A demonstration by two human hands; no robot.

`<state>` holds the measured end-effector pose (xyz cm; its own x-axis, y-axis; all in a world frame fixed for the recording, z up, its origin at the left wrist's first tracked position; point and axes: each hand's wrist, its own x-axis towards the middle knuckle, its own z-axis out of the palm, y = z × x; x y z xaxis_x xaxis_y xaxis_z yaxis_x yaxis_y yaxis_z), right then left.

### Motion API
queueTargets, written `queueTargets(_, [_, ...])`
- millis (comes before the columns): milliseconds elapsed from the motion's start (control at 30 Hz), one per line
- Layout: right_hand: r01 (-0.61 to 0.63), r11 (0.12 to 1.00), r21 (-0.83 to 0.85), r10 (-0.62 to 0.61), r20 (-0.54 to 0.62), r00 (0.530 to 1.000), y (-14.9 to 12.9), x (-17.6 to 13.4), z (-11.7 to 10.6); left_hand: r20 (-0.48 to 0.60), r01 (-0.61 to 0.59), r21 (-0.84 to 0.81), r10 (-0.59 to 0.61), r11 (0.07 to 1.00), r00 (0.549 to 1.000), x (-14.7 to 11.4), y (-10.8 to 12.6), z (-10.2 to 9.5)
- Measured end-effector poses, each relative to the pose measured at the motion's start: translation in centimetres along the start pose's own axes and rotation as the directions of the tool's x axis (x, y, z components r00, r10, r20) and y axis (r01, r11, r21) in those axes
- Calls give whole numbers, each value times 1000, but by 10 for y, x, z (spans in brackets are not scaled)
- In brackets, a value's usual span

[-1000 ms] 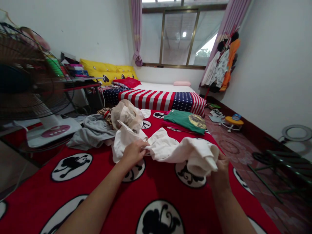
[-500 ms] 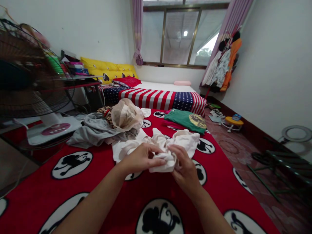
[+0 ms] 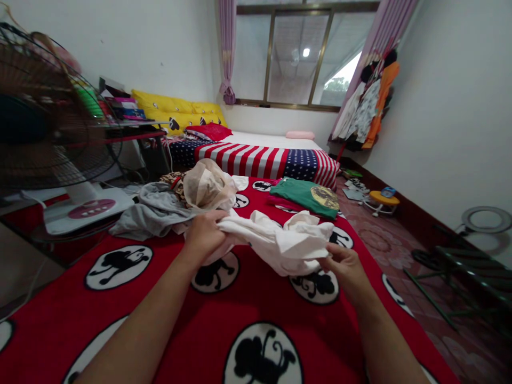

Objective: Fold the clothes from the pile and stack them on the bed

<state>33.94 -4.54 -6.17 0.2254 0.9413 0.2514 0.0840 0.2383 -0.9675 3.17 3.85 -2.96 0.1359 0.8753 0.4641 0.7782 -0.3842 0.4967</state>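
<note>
A crumpled white garment (image 3: pixel 276 240) is stretched between my two hands, just over the red bedspread (image 3: pixel 180 325) with its black monkey prints. My left hand (image 3: pixel 206 232) is closed on the garment's left end. Its right edge is pinched between the thumb and fingers of my right hand (image 3: pixel 344 264). The cloth hangs in loose folds, so its exact kind cannot be made out. Past my left hand lies a heap with a grey garment (image 3: pixel 154 210) and a sheer beige piece (image 3: pixel 206 184). Beyond the white cloth, a folded green T-shirt (image 3: pixel 306 194) lies flat.
A fan (image 3: pixel 48 117) stands at the left beside a cluttered desk (image 3: pixel 136 128). Another bed with a striped, starred cover (image 3: pixel 248 160) is at the back. On the right floor are a yellow stool (image 3: pixel 384 198) and a dark green metal-framed rack or chair (image 3: pixel 472 272).
My hands have moved apart, the left one leftward and the right one rightward. The white garment, bunched between them before, is now spread out sideways.
</note>
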Motion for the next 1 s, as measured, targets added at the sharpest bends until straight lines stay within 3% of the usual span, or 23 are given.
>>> queueTargets(33, [6, 997, 71, -1, -72, 997, -1, 3, -5, -150, 6, -9, -7, 1000, 989, 3, -4, -9])
queueTargets(100, [90, 952, 294, -13, -253, 967, -4, 8, -13, -400, 17, -68, -43, 998, 916, 7, -12, -27])
queueTargets(200, [322, 804, 499, -41, -494, 868, -8, 17, -20, -554, 56, -181, -149, 982, 819, 10, -24, -39])
queueTargets(233, [385, 772, 507, -51, -553, 832, -7, 19, -22, -547, 62, -194, -160, 979, 822, 11, -29, -39])
queueTargets(300, [434, 754, 493, -48, -618, 784, -1, 22, -25, -423, 57, -171, -126, 984, 897, 14, -39, -35])
queueTargets(367, [372, 793, 483, -7, -603, 798, 10, 24, -27, -178, 31, -135, -55, 990, 983, 15, -48, -28])
queueTargets(433, [236, 888, 394, 37, -575, 818, 21, 24, -27, 26, -2, -107, 5, 994, 1000, 16, -50, -21])
queueTargets(500, [129, 981, 143, -16, -609, 793, 26, 20, -24, 74, -23, -103, 30, 994, 997, 14, -44, -17])
queueTargets(567, [97, 977, -188, -194, -608, 770, 24, 14, -16, 56, -1, -142, 9, 990, 998, 12, -30, -14])
queueTargets(633, [144, 886, -442, -352, -437, 828, 17, 8, -5, 69, 44, -224, -29, 973, 997, 9, -13, -10])
queueTargets(700, [240, 755, -610, -407, -150, 901, 9, 3, 7, 129, 68, -310, -29, 948, 991, 5, 2, -4])
queueTargets(733, [296, 679, -672, -408, -9, 913, 5, 1, 13, 169, 79, -348, -21, 934, 985, 3, 7, -1])
queueTargets(800, [404, 526, -748, -410, 193, 891, -3, -5, 25, 247, 125, -404, -24, 906, 969, -1, 14, 7])
queueTargets(867, [500, 439, -746, -454, 296, 840, -14, -14, 39, 308, 189, -397, -63, 898, 949, -6, 16, 14])
queueTargets(1000, [696, 432, -574, -543, 450, 709, -38, -44, 71, 318, 194, -234, -113, 953, 941, -13, 16, 25])
